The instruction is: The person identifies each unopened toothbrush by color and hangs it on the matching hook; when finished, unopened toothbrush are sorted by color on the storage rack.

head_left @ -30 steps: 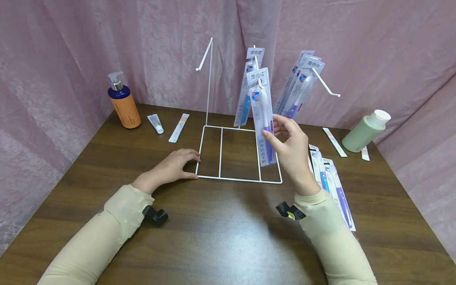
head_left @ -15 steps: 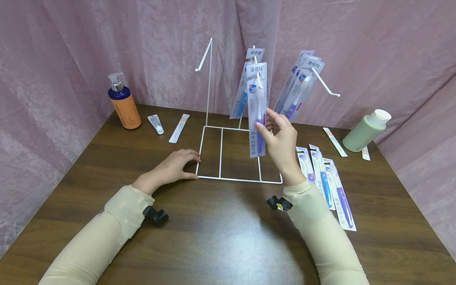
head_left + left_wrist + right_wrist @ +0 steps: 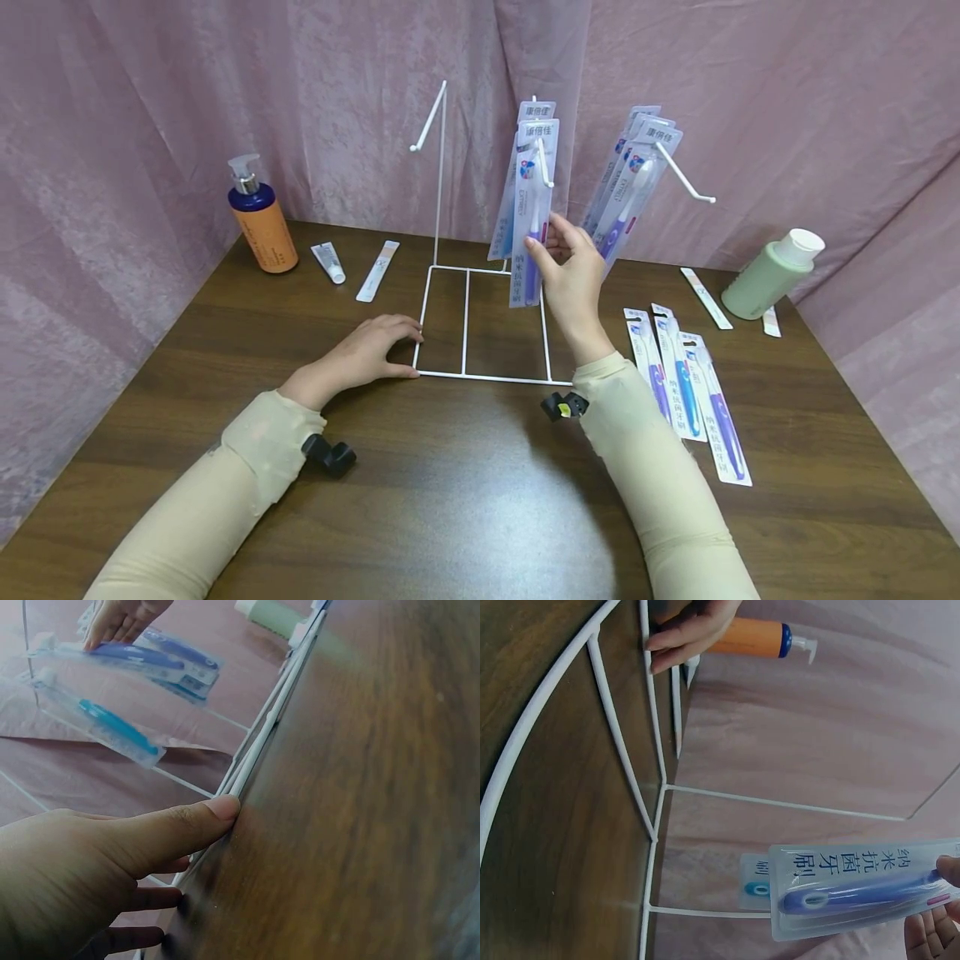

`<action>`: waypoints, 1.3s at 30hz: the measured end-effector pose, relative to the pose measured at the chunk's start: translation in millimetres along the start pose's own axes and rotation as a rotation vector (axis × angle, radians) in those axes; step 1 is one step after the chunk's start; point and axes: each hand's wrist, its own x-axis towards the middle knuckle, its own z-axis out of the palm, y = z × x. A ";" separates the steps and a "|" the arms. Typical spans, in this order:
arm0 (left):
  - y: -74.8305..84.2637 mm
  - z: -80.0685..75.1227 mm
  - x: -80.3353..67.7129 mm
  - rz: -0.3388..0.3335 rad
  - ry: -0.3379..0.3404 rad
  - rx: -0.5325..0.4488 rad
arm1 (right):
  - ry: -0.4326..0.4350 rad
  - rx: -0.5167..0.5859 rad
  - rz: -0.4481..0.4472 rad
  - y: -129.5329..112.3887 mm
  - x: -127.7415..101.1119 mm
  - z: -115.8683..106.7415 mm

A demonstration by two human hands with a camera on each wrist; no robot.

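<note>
A white wire rack (image 3: 487,378) stands mid-table with three hooks. My right hand (image 3: 546,242) pinches a packaged purple toothbrush (image 3: 531,217) that hangs on the middle hook (image 3: 542,158), in front of a pack with a blue brush (image 3: 504,229). In the right wrist view the held pack (image 3: 870,889) lies across my fingertips (image 3: 937,922). My left hand (image 3: 375,342) rests flat at the base's front left corner, its thumb (image 3: 187,825) against the wire (image 3: 270,727). Several packs (image 3: 626,187) hang on the right hook. The left hook (image 3: 429,125) is bare.
Three packaged toothbrushes (image 3: 690,383) lie on the table right of the rack. An orange pump bottle (image 3: 260,218), a small tube (image 3: 327,260) and a sachet (image 3: 377,268) stand back left. A green bottle (image 3: 772,275) lies back right. Pink curtain encloses the table.
My right hand has carried the purple toothbrush pack up and back along the middle hook, towards the pack behind. My left hand has stayed on the rack base.
</note>
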 end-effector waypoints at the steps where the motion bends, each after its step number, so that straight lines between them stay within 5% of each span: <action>1: -0.2 0.1 0.1 0.001 0.001 0.001 | 0.005 0.004 0.001 0.9 0.9 1.5; 20: -0.3 1.8 0.5 0.018 0.015 -0.006 | 0.069 0.073 0.025 13.8 12.7 25.6; 39: 0.8 -0.6 -0.3 0.002 0.006 -0.001 | 0.016 0.062 0.072 18.4 19.9 28.2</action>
